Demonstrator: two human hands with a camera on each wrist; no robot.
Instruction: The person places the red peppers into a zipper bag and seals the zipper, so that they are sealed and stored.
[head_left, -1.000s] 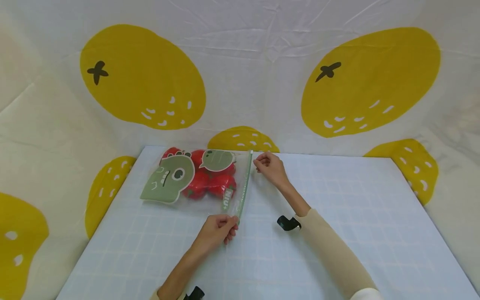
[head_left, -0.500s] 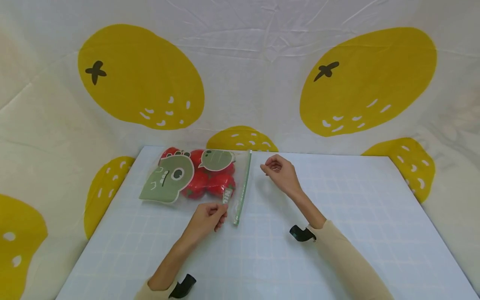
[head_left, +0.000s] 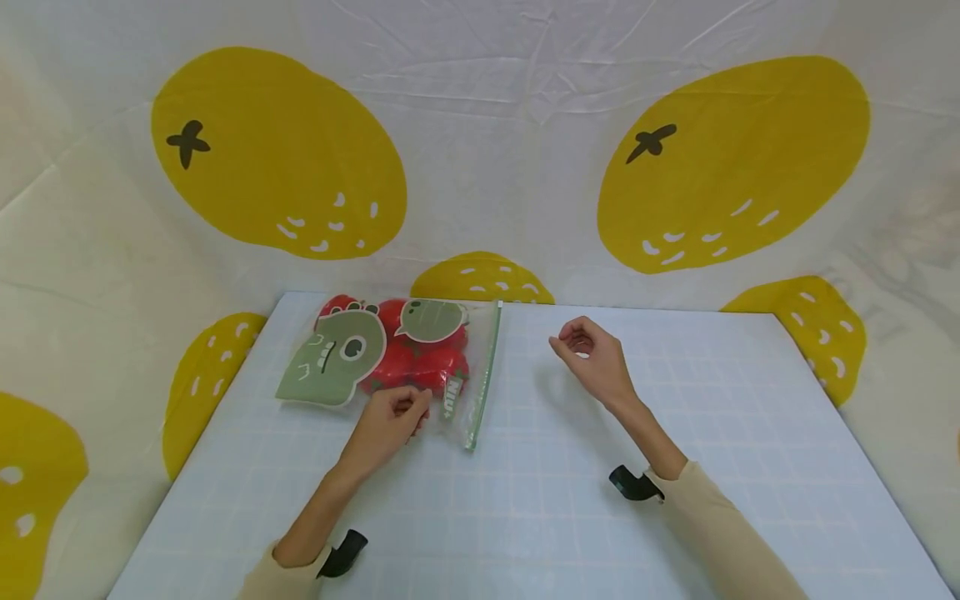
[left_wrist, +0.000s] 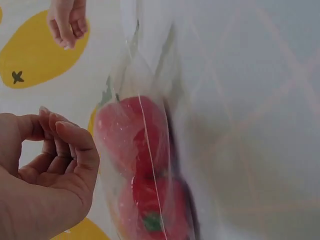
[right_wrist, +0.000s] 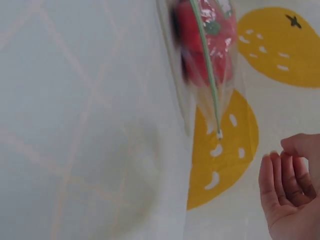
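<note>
A clear zip bag point(head_left: 483, 383) with a green cartoon print lies on the table at the back left, its green zip strip on the right side. Inside it are several red peppers point(head_left: 438, 367), also seen through the film as a red pepper point(left_wrist: 135, 132) in the left wrist view. My left hand point(head_left: 386, 425) hovers over the bag's near edge, fingers loosely curled, holding nothing. To the right of the zip strip point(right_wrist: 207, 60), apart from it, my right hand point(head_left: 596, 358) hangs in the air with its fingers loosely bent and nothing in them.
The table point(head_left: 750, 433) has a pale blue checked cover. Behind it hangs a white cloth point(head_left: 502, 167) with yellow fruit prints. Dark cameras sit on both wrists, such as the right wrist camera point(head_left: 633, 485).
My left hand has let go of the zip strip's near end and moved left over the bag. My right hand has moved right, away from the strip. The bag stays in place.
</note>
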